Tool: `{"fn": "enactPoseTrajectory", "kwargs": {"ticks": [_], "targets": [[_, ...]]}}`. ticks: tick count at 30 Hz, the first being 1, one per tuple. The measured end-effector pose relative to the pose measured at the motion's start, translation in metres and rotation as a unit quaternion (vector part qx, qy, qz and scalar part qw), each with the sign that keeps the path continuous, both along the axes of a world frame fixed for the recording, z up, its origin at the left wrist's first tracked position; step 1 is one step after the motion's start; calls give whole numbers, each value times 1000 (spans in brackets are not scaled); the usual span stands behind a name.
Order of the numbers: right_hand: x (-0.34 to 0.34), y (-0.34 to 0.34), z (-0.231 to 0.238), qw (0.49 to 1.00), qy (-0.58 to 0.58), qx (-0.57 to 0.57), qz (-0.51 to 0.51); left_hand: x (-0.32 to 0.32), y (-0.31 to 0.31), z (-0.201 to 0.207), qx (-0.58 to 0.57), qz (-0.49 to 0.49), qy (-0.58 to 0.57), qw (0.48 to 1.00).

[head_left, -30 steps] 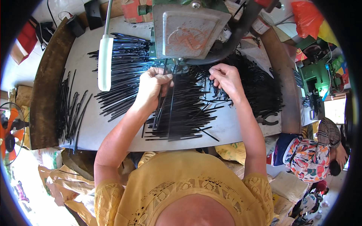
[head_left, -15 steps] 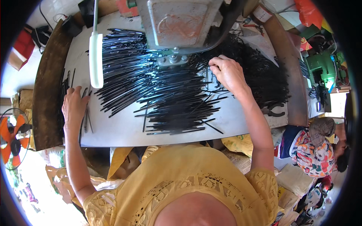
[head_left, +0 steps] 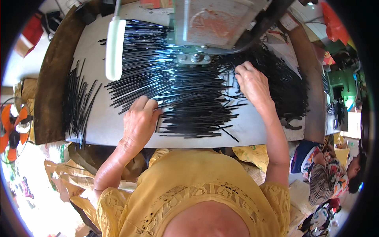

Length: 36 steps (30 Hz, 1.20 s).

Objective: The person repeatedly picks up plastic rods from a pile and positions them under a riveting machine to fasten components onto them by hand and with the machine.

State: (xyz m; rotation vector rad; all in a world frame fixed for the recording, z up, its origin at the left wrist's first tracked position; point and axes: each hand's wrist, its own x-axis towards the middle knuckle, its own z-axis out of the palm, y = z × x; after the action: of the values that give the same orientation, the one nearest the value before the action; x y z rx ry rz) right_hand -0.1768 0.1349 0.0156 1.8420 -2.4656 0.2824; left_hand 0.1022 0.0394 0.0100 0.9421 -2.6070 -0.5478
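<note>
My left hand (head_left: 139, 120) rests at the near left edge of a wide heap of thin black rods (head_left: 197, 98), its fingers curled over rod ends. One short rod pokes out below its fingertips; whether the fingers grip any is hidden. My right hand (head_left: 253, 85) is closed in a pinch to the right of the machine head (head_left: 194, 59), beside a tangled dark pile of black pieces (head_left: 284, 87). What its fingertips hold, if anything, cannot be made out. A smaller bunch of black rods (head_left: 79, 102) lies at the left side of the table.
A pale lamp (head_left: 115, 49) hangs over the heap's left part. Raised brown boards (head_left: 55, 79) edge the white table (head_left: 106, 126). Pliers (head_left: 291, 124) lie near the right front. An orange fan (head_left: 14, 126) stands at far left; another person (head_left: 327, 170) is at right.
My left hand has moved right, from the side bunch to the rod heap. Several more rods now show in that bunch. My right hand stays beside the machine head. The view has shifted slightly.
</note>
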Motion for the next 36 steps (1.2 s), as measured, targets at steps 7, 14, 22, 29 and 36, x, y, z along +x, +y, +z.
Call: {"fn": "enactPoseTrajectory", "kwargs": {"ticks": [7,14,22,29,36], "targets": [[-4,4,6,999,-42,22,-18,-37,-5,-18,-68,-85,24,994],[0,5,-2,998,-48,32,-16,-52,-13,-19,-75,-139,26,987],[0,-8,-17,994,71,-27,81,-53,-28,-5,89,-97,99,986],[16,-11,-10,979,4,-163,125,-50,-36,-2,218,-48,125,967],[41,-17,2,962,-200,-128,135,-44,-37,9,257,-20,173,950]]}}
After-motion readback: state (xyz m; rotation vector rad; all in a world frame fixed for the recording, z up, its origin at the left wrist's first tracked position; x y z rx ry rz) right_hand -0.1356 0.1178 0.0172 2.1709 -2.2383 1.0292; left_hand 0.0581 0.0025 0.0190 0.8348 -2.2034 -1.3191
